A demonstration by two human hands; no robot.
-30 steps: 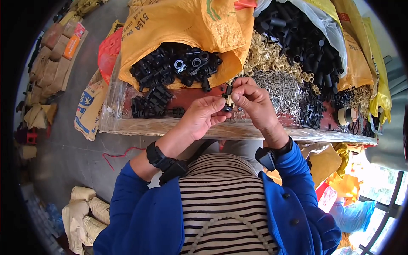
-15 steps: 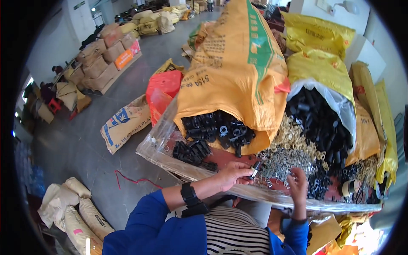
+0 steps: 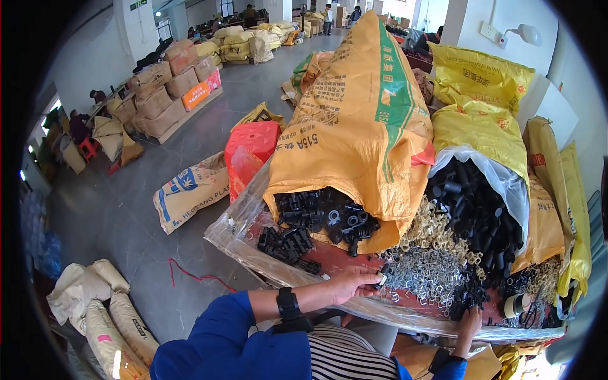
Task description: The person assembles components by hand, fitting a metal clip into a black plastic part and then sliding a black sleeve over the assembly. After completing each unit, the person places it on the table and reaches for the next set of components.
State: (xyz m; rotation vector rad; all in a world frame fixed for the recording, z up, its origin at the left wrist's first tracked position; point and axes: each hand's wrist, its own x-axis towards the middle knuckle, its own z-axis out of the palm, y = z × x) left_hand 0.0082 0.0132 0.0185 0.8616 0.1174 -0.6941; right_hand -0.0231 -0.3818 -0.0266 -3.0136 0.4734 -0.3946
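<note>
Between the thumb and fingers of my left hand (image 3: 352,284) is a small black plastic fitting (image 3: 382,277) with a pale band on it. That hand is closed over the table's front edge, just left of a heap of silvery metal clips (image 3: 423,276). My right hand (image 3: 470,323) is down at the near edge of a pile of small black pieces (image 3: 468,296). Its fingers are bent together at the pile, and whatever lies between the fingertips is too small to make out.
A large orange sack (image 3: 354,145) spills black fittings (image 3: 323,215) onto the reddish tabletop (image 3: 339,256). Beige clips (image 3: 437,231) and black cylinders (image 3: 478,202) lie to the right, near a tape roll (image 3: 517,305). A red stool (image 3: 252,140) and paper sacks (image 3: 130,323) stand left.
My right hand has gone from raised above the front edge down and right to the small black pieces. My left hand keeps hold of the fitting. The view has tilted slightly upward.
</note>
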